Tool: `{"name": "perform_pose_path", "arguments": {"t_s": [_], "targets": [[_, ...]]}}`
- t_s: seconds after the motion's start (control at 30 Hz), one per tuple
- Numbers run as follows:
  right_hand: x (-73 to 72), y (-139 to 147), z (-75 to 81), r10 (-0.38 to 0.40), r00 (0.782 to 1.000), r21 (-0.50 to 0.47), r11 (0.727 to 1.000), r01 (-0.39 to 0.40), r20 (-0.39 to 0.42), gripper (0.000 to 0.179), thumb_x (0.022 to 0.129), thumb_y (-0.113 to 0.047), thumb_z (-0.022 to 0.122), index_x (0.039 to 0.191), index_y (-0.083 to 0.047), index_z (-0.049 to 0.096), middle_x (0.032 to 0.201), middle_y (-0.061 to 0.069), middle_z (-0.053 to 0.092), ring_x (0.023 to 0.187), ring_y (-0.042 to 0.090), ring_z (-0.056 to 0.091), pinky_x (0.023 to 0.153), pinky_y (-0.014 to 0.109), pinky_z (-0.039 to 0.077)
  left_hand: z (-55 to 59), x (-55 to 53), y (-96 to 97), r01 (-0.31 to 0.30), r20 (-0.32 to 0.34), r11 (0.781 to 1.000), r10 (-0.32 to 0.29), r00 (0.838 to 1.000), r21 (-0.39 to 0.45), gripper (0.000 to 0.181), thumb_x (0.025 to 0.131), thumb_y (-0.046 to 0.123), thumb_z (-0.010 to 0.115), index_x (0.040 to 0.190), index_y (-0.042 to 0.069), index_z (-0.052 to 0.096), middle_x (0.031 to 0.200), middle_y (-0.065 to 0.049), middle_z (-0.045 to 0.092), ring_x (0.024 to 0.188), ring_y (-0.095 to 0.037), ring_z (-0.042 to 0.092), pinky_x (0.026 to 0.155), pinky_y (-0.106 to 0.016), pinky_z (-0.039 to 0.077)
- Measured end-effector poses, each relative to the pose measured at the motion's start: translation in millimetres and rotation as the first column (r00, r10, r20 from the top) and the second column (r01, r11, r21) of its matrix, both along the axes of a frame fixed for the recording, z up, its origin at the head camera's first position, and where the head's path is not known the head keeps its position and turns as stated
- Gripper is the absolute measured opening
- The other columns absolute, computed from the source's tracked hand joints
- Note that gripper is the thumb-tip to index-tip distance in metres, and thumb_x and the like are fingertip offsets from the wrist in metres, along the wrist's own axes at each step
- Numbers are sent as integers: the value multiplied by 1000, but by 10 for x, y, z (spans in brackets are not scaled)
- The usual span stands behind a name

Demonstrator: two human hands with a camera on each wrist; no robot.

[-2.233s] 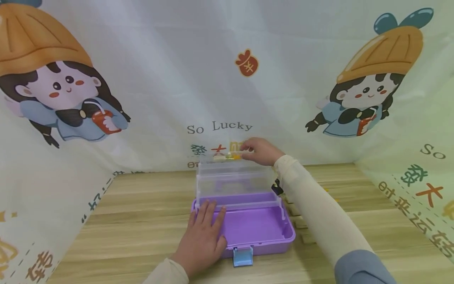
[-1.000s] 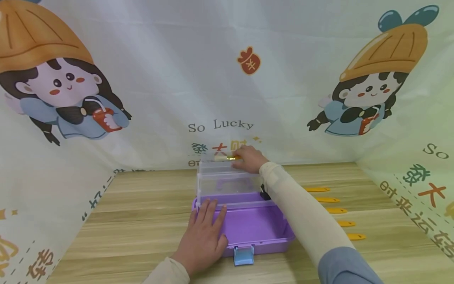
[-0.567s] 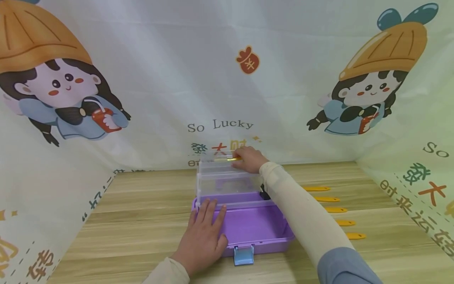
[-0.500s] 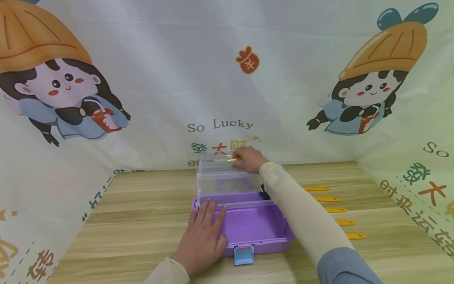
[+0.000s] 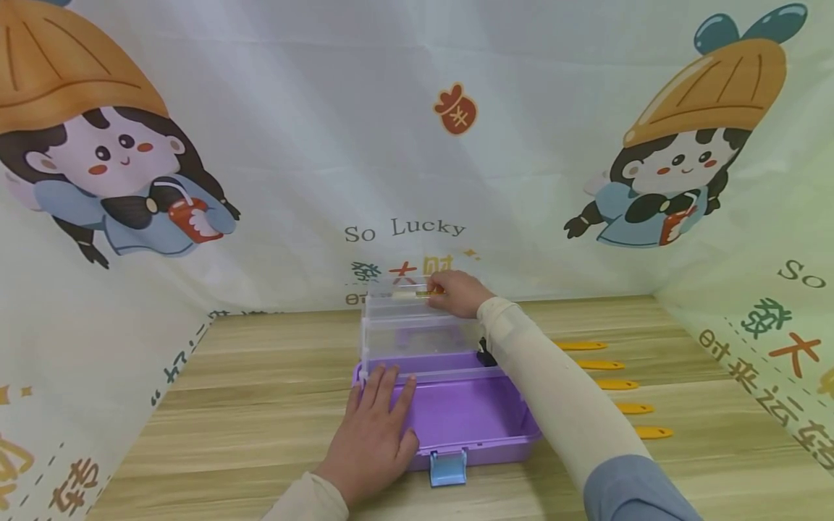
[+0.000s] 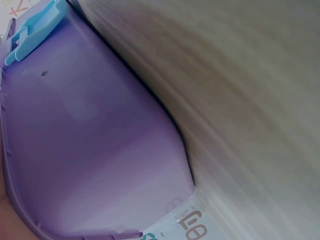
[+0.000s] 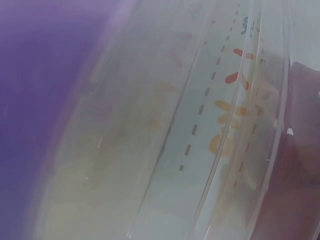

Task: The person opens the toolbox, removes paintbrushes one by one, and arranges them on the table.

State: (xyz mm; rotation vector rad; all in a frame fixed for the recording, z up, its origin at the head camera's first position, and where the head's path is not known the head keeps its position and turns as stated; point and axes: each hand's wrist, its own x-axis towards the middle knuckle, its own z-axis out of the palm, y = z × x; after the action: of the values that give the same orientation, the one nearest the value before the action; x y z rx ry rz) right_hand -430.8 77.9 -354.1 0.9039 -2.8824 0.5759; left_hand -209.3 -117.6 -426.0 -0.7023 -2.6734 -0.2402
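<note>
A purple box (image 5: 462, 416) lies open on the wooden table, its blue latch (image 5: 448, 469) toward me. Clear plastic trays (image 5: 430, 336) rise behind its base. My left hand (image 5: 374, 445) rests on the box's left side, fingers spread and straight. At the topmost tray, my right hand (image 5: 459, 291) pinches a flat paintbrush (image 5: 405, 294) by its yellow handle, pale bristles pointing left and lying low along the tray. Most of that handle is hidden by the fingers. The left wrist view shows the purple box wall (image 6: 90, 120); the right wrist view looks through the clear plastic (image 7: 170, 150).
Several yellow handles (image 5: 635, 409) lie in a row on the table right of the box, their other ends hidden behind my right sleeve (image 5: 560, 383). A printed white cloth (image 5: 293, 181) hangs close behind the trays. A black item (image 5: 485, 354) shows at the right wrist.
My right hand has shifted left and slightly down since the oldest frame, closing its fingers around the brush. The brush has sunk a little in the tray. The left hand stays put.
</note>
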Motion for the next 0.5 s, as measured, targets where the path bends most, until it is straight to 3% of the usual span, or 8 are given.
{"name": "perform_pose_path", "arguments": {"t_s": [0.5], "targets": [[5, -12, 5, -3, 1000, 37, 999, 3, 1, 14, 95, -26, 67, 97, -11, 68, 86, -1, 64, 80, 18, 56, 79, 37, 47, -10, -8, -1, -2, -2, 1000, 2, 1000, -12, 65, 91, 32, 52, 150, 6, 43, 152, -22, 36, 144, -40, 26, 111, -63, 26]]}}
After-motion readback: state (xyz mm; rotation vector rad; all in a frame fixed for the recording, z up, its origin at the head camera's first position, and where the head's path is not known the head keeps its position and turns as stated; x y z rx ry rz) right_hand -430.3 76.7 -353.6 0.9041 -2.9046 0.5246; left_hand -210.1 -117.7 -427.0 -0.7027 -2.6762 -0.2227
